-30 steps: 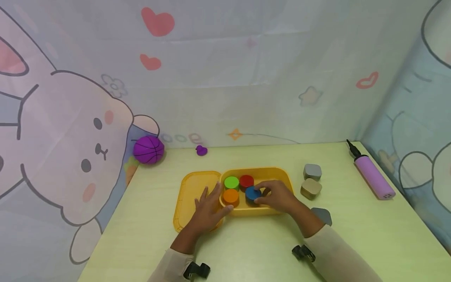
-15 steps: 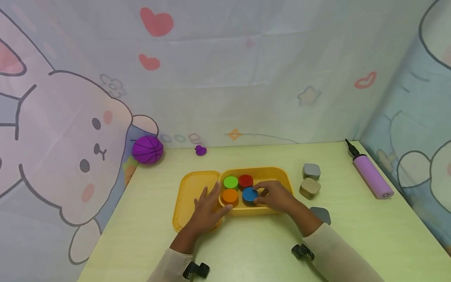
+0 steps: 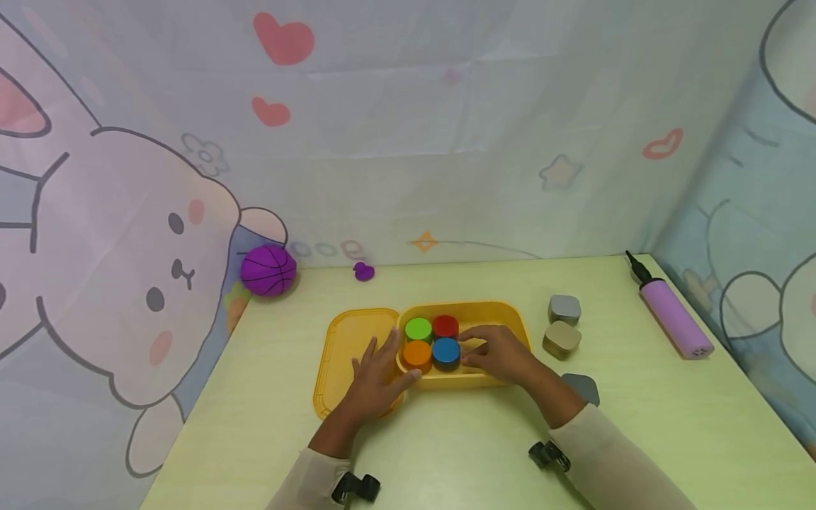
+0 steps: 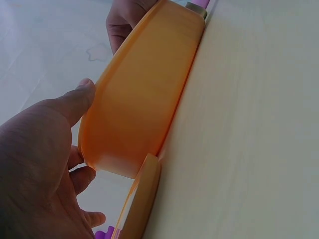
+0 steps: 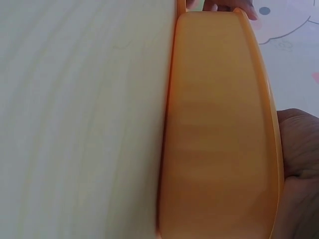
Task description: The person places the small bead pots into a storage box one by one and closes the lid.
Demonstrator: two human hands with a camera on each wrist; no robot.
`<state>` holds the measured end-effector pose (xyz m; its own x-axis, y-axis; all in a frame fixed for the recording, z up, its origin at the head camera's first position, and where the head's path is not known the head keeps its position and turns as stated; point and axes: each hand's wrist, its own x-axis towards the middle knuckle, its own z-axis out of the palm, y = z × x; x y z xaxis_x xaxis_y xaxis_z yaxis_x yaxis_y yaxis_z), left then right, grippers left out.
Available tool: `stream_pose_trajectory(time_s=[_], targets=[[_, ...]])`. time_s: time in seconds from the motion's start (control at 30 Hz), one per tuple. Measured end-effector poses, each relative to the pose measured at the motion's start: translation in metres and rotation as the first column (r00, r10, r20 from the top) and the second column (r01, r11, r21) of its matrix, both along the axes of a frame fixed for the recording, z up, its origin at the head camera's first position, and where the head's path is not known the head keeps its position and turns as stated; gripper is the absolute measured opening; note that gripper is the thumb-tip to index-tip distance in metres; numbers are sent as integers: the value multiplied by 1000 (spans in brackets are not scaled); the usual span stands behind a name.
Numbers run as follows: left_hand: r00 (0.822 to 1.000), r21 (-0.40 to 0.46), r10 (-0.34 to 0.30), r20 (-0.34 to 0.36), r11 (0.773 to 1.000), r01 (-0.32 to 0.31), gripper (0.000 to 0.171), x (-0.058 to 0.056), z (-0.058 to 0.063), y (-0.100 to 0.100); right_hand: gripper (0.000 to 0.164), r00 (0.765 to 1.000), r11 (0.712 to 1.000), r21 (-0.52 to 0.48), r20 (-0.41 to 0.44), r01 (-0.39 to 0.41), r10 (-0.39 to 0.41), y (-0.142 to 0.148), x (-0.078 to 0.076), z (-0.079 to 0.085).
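A yellow box (image 3: 468,382) stands on the table with green (image 3: 418,329), red (image 3: 445,326), orange (image 3: 417,355) and blue (image 3: 446,351) round blocks in its left half. My right hand (image 3: 500,352) reaches in over the front rim. Its thumb and fingertips are bent at the blue block's right side. Spread at the box's left end, my left hand (image 3: 375,386) has its thumb on the front rim. In the left wrist view, that thumb touches the rim and the other fingers are beside the end wall. The box wall (image 5: 219,124) hides the blocks in the right wrist view.
A yellow lid (image 3: 333,354) lies left of the box, partly under the left hand. Grey (image 3: 564,309), tan (image 3: 562,340) and dark grey (image 3: 581,388) blocks are to the right. A purple pump (image 3: 677,319), ball (image 3: 268,270) and small duck (image 3: 364,271) are farther out.
The blue block has slid left inside the box until it sits beside the orange one. My right fingertips now show at its right edge instead of around it. The left hand keeps its place.
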<state>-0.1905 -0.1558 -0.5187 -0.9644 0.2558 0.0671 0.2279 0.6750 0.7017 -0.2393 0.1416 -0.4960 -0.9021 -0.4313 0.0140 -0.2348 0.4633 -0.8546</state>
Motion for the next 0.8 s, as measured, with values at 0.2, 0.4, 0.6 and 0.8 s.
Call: stream_pose_trajectory(time_s=[0.2, 0.4, 0.6, 0.8], targets=[[1000, -5, -5, 8, 1000, 5, 91, 1, 3, 2, 38, 989, 998, -46, -133, 53, -59, 5, 1, -4], [1000, -20, -2, 13, 1000, 3, 92, 1, 3, 3, 28, 910, 997, -45, -407, 67, -79, 4, 4, -2], [1000, -22, -4, 1, 1000, 4, 92, 2, 2, 2, 24, 868, 996, -35, -487, 84, -91, 8, 8, 3], [1000, -29, 2, 6, 1000, -2, 91, 2, 3, 0, 24, 848, 994, -73, -519, 85, -111, 25, 8, 2]])
